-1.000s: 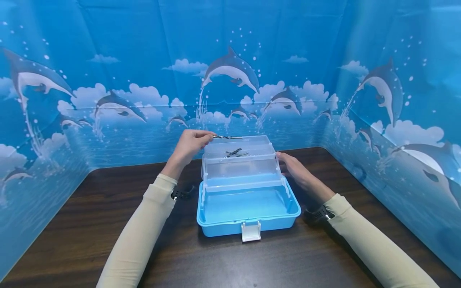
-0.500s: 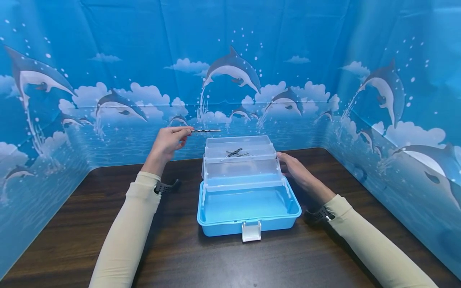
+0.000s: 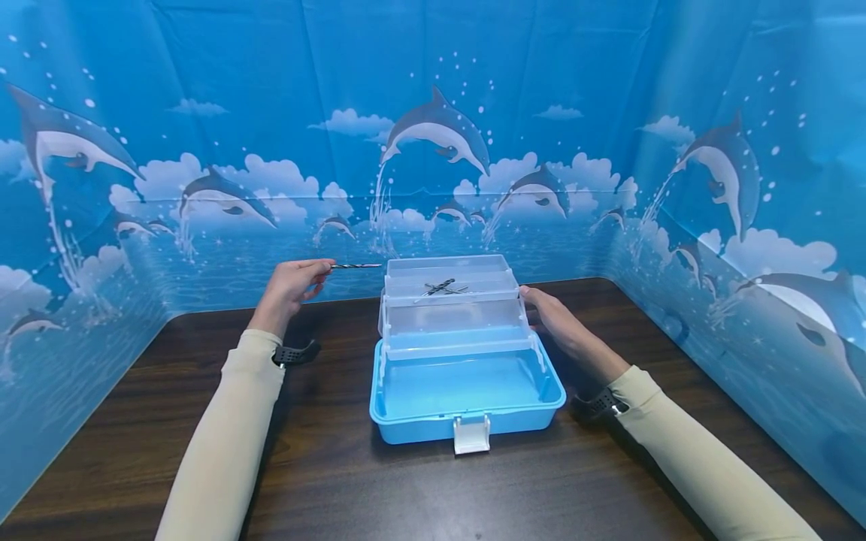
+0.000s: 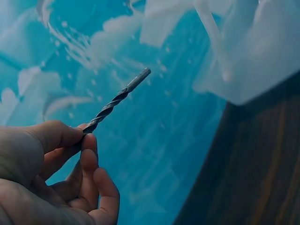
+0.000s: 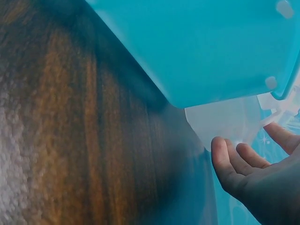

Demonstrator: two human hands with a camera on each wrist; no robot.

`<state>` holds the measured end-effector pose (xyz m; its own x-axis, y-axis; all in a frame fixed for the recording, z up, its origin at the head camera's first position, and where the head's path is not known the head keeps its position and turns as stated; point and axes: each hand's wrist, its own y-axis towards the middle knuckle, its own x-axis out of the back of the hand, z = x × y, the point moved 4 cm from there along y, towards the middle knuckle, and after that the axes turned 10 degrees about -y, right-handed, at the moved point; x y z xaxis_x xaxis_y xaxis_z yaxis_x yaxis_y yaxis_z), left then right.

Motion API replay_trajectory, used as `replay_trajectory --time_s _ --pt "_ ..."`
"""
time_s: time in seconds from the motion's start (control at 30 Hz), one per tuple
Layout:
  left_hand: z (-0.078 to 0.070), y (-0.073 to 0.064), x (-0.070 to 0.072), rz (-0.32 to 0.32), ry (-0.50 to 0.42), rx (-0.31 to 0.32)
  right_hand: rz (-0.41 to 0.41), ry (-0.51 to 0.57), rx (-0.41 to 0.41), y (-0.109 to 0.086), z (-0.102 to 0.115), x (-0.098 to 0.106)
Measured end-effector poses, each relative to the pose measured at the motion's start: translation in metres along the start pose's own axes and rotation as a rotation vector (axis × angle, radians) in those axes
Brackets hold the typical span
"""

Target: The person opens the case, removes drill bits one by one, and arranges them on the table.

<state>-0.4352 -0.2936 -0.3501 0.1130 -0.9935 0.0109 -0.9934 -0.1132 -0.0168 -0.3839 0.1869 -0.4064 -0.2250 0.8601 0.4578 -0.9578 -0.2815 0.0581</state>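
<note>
My left hand (image 3: 291,289) pinches a dark spiral-fluted drill bit (image 4: 108,107) between thumb and index finger, left of the toolbox. The bit's smooth shank points away from the fingers, toward the box. The toolbox (image 3: 433,433) has a light-blue base and raised translucent trays (image 3: 449,329). Several more drill bits (image 3: 443,287) lie crossed in the upper tray. My right hand (image 3: 551,319) is at the box's right side, its thumb right at the upper tray's edge. In the right wrist view its fingers (image 5: 228,161) bend loosely beside the translucent lid (image 5: 222,119).
The toolbox stands on a dark wood-grain table (image 3: 338,481), its white latch (image 3: 471,436) hanging down in front. A blue dolphin-print curtain (image 3: 271,98) surrounds the table at the back and both sides. Each wrist wears a black strap (image 3: 298,354).
My left hand has lifted the drill bit away from over the upper tray and carried it left, then slightly down. The right hand and the toolbox have stayed in place.
</note>
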Motion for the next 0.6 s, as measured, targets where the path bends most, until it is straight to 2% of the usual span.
replay_trajectory --time_s 0.1,0.33,0.6 --pt "0.011 0.004 0.007 0.003 0.008 0.033 -0.006 -0.003 0.000 -0.001 0.001 0.000" --pt "0.032 0.011 0.014 0.053 0.089 0.098 0.000 0.005 -0.008 -0.001 0.001 0.000" --pt "0.052 0.018 0.022 0.049 0.145 0.113 -0.005 -0.001 -0.013 0.000 0.000 0.000"
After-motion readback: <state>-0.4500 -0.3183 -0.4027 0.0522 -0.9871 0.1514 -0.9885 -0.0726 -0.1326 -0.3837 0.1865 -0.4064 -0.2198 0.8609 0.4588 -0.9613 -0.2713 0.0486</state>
